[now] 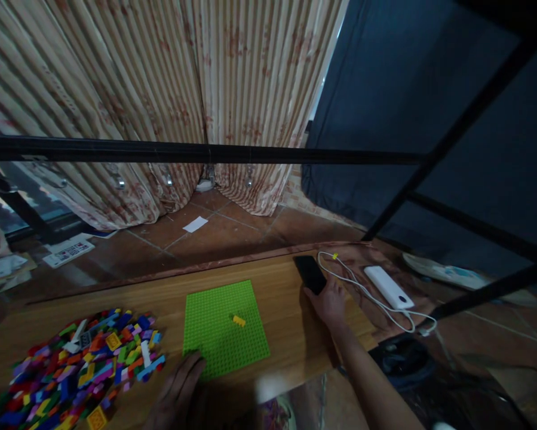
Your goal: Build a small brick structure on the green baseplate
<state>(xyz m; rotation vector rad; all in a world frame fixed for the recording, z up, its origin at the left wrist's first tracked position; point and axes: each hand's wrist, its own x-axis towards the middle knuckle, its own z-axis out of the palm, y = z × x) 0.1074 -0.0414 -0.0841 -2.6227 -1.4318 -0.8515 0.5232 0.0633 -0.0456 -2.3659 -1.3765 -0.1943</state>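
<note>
Dim table [277,334], right hand [328,304] perhaps touching phone [310,273]

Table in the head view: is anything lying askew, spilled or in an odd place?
Mostly tidy. The bricks lie in a loose spread heap at the left. One yellow brick sits alone, at a slant, on the green baseplate. A white cable trails loosely beside the power bank, near the table edge.

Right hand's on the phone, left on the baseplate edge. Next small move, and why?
Probably: the right hand lets go of the black phone and comes back toward the green baseplate. Only one yellow brick sits on it, the pile of coloured bricks lies untouched, and the left hand already rests at the plate's near edge.
</note>
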